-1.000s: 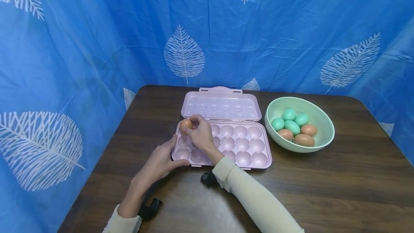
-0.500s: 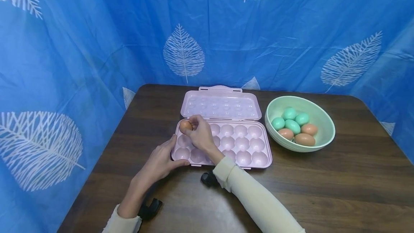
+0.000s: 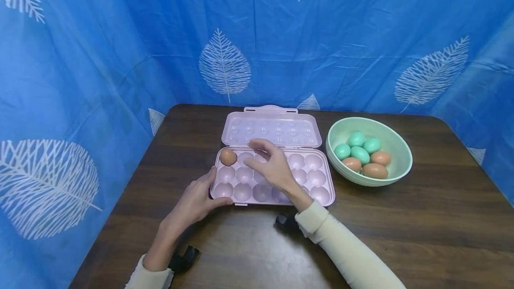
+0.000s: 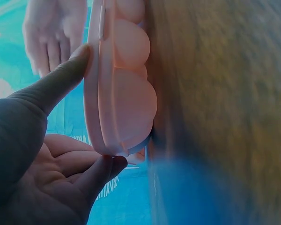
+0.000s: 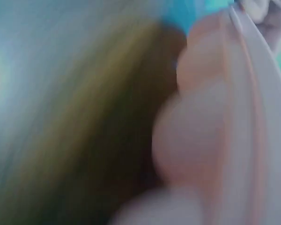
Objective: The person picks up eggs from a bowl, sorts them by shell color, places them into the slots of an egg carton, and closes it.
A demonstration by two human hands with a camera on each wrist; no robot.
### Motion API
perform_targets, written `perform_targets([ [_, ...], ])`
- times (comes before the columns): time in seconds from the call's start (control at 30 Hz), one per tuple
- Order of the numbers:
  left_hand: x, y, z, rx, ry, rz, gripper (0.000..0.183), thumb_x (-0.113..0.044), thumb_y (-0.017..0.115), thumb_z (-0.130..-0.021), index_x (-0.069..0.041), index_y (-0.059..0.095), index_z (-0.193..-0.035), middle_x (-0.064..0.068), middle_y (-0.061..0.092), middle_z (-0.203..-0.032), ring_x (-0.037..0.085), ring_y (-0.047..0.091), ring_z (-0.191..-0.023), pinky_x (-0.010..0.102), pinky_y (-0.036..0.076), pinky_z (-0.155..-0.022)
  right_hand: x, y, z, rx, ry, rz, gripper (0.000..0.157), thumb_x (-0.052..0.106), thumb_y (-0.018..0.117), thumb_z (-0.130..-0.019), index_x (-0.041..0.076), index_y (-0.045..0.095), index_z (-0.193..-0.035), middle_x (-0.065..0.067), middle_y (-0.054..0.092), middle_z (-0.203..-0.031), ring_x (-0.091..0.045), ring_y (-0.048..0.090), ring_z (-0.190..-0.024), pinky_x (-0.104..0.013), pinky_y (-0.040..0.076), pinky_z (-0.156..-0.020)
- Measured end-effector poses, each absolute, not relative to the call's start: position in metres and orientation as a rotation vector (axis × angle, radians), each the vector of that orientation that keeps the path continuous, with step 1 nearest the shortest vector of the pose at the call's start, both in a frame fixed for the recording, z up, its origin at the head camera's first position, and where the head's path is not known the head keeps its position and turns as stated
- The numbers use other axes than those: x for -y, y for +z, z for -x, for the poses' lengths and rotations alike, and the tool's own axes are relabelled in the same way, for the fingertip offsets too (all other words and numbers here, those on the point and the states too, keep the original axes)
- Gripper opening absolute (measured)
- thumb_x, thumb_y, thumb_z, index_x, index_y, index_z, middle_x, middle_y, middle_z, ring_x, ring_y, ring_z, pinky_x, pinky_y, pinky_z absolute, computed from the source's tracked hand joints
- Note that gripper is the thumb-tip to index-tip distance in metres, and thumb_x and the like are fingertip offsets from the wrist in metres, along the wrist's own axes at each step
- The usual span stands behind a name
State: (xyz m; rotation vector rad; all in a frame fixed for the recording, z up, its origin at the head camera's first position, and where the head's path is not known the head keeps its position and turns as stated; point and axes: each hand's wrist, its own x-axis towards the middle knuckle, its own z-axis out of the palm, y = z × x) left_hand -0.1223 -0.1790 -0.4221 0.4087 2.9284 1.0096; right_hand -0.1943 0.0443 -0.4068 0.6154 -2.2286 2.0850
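Observation:
A pink plastic egg box (image 3: 263, 200) lies on the table with its lid (image 3: 273, 128) folded back behind it. One brown egg (image 3: 228, 157) sits in the far left cup of the box. My left hand (image 3: 196, 197) holds the box by its near left corner, thumb along the front rim and fingers at the left end; in the left wrist view the thumb (image 4: 61, 79) presses the rim. Over the middle cups is my right hand (image 3: 275, 168), thumb and fingers apart with nothing between them. The right wrist view is blurred and shows the underside of the box's cups (image 5: 192, 136).
Right of the box stands a pale green bowl (image 3: 395, 146) with several green eggs (image 3: 359, 155) and three brown eggs (image 3: 375, 171). The dark wooden table (image 3: 401, 231) backs onto a blue leaf-print curtain (image 3: 301, 57).
My right hand has let go of the brown egg, which stays in the far left cup, and has moved right over the box. The left hand keeps its place at the corner.

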Motion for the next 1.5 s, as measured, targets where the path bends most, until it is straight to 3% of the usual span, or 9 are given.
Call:
perform_targets([
  [0.23,0.178,-0.420,0.122,-2.908,0.995,-0.369,0.107,-0.046,0.084,-0.075,0.008,0.030,-0.150,0.028,0.038,-0.150,0.040,0.045,-0.133,0.052,0.039,-0.106,-0.109,-0.387,0.187,2.145,2.068,-0.602,0.047,-0.007,0.075,-0.082,-0.012,0.057,-0.125,-0.026,0.061,-0.123,-0.032,0.058,-0.117,-0.033,0.045,-0.103],
  [0.43,0.178,-0.421,0.122,-2.910,0.976,-0.354,0.108,-0.047,0.083,-0.075,0.008,0.029,-0.150,0.028,0.038,-0.150,0.041,0.044,-0.133,0.052,0.039,-0.106,-0.164,-0.379,0.183,2.198,1.986,-0.531,0.044,-0.010,0.072,-0.083,-0.014,0.056,-0.124,-0.030,0.060,-0.119,-0.018,0.063,-0.107,-0.031,0.050,-0.096],
  [0.67,0.179,-0.421,0.123,-2.925,0.976,-0.381,0.107,-0.047,0.083,-0.075,0.009,0.030,-0.150,0.028,0.039,-0.149,0.041,0.045,-0.133,0.052,0.040,-0.105,-0.222,-0.378,0.179,2.288,1.936,-0.419,0.035,-0.001,0.072,-0.088,-0.011,0.059,-0.118,-0.009,0.069,-0.111,-0.013,0.066,-0.103,-0.019,0.051,-0.090],
  [0.8,0.180,-0.421,0.122,-2.928,0.977,-0.365,0.107,-0.047,0.084,-0.075,0.008,0.030,-0.150,0.028,0.038,-0.149,0.040,0.044,-0.133,0.051,0.040,-0.105,-0.250,-0.379,0.175,2.294,2.034,-0.351,0.034,-0.002,0.072,-0.088,-0.009,0.060,-0.119,-0.003,0.070,-0.108,-0.014,0.069,-0.097,-0.023,0.056,-0.082],
  [0.93,0.180,-0.421,0.122,-2.920,0.979,-0.344,0.108,-0.048,0.084,-0.074,0.008,0.030,-0.150,0.027,0.038,-0.149,0.040,0.044,-0.133,0.051,0.040,-0.105,-0.269,-0.375,0.170,2.585,1.815,-0.244,0.042,0.013,0.076,-0.089,-0.001,0.058,-0.125,-0.004,0.066,-0.117,-0.012,0.066,-0.103,-0.019,0.053,-0.083],
  [1.07,0.177,-0.423,0.123,-2.909,0.989,-0.361,0.108,-0.050,0.082,-0.075,0.008,0.030,-0.150,0.028,0.039,-0.149,0.041,0.045,-0.133,0.051,0.040,-0.105,-0.282,-0.371,0.171,2.815,1.590,-0.197,0.053,0.028,0.076,-0.089,0.002,0.055,-0.131,-0.014,0.059,-0.128,-0.023,0.057,-0.119,-0.012,0.047,-0.085],
  [1.2,0.176,-0.423,0.123,-2.910,0.992,-0.350,0.108,-0.049,0.083,-0.075,0.008,0.030,-0.150,0.027,0.039,-0.149,0.040,0.045,-0.133,0.051,0.040,-0.105,-0.288,-0.373,0.178,2.901,1.560,-0.252,0.059,0.030,0.074,-0.091,-0.003,0.051,-0.134,-0.021,0.056,-0.132,-0.036,0.052,-0.125,-0.011,0.046,-0.085],
  [1.5,0.178,-0.422,0.124,-2.885,0.998,-0.304,0.109,-0.052,0.082,-0.074,0.005,0.030,-0.152,0.025,0.037,-0.151,0.039,0.043,-0.135,0.050,0.038,-0.106,-0.289,-0.377,0.191,3.003,1.503,-0.268,0.054,0.010,0.067,-0.094,-0.016,0.044,-0.135,-0.033,0.056,-0.128,-0.045,0.055,-0.119,-0.013,0.048,-0.079],
])
